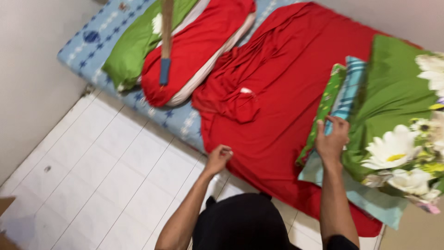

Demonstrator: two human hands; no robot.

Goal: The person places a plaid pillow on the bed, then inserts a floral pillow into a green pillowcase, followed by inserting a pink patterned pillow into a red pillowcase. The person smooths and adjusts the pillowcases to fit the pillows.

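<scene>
Bedding work looks about half done, as I judge it: the red sheet point(282, 92) covers most of the blue patterned mattress point(92, 39), but it is bunched and wrinkled near the middle, and the far left part is still bare. The left hand point(218, 158) is closed, pinching the sheet's near edge. The right hand point(332, 139) grips the folded plaid and green cloths point(340, 90), which lie on the sheet beside a green flowered blanket point(397, 102). Two pillows, green point(134, 44) and red point(194, 44), rest at the head. No packages or signs are visible.
</scene>
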